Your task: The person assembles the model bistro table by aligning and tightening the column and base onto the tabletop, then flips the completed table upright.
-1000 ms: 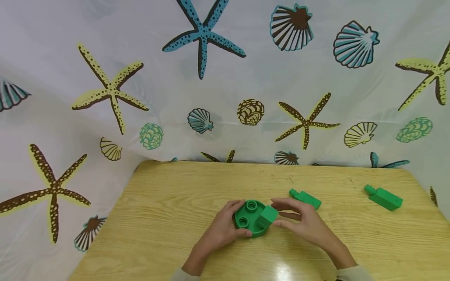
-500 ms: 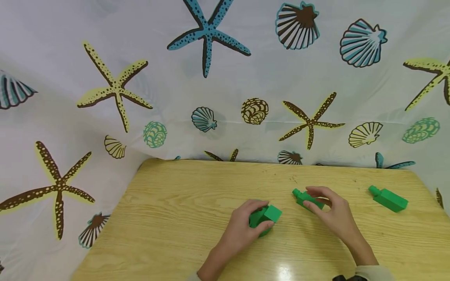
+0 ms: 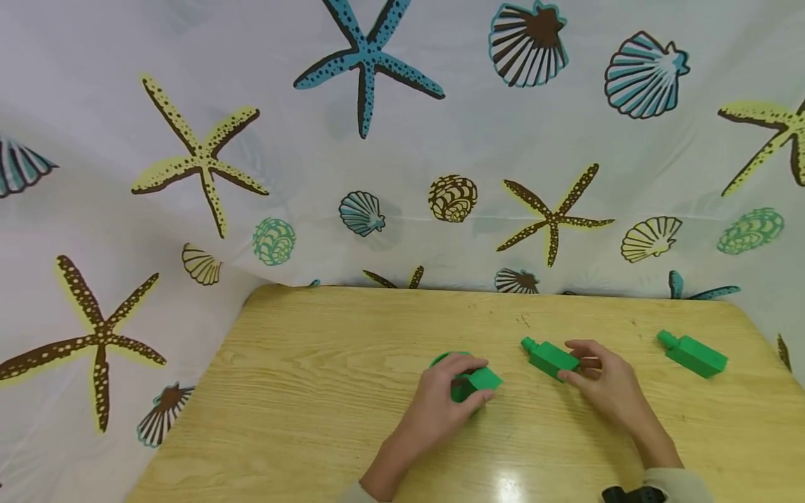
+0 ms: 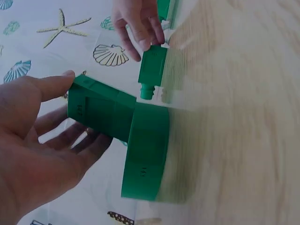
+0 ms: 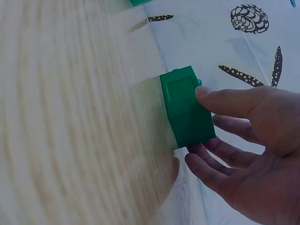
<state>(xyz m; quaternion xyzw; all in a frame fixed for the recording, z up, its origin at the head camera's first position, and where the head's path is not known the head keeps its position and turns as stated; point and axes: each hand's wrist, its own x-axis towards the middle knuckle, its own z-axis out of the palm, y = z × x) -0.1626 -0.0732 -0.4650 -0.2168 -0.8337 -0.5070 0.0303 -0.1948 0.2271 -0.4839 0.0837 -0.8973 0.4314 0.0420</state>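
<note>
A round green base (image 4: 146,157) rests on the table, with a rectangular green block (image 3: 487,379) standing up from it. My left hand (image 3: 435,397) holds this standing block, thumb on one side and fingers on the other, and covers much of the base in the head view. To the right, a second green block with a knobbed neck (image 3: 548,359) lies on its side. My right hand (image 3: 608,388) has its thumb and fingers around that block's near right end, pinching it; in the right wrist view the thumb (image 5: 220,98) touches its edge.
A third green block with a neck (image 3: 694,356) lies farther right on the wooden table (image 3: 314,377). A cloth printed with starfish and shells (image 3: 402,154) hangs behind the table and along its sides.
My right hand has left the round base and moved right to the neighbouring lying block, then to its near end. My left hand has shifted from the base's rim to the standing block.
</note>
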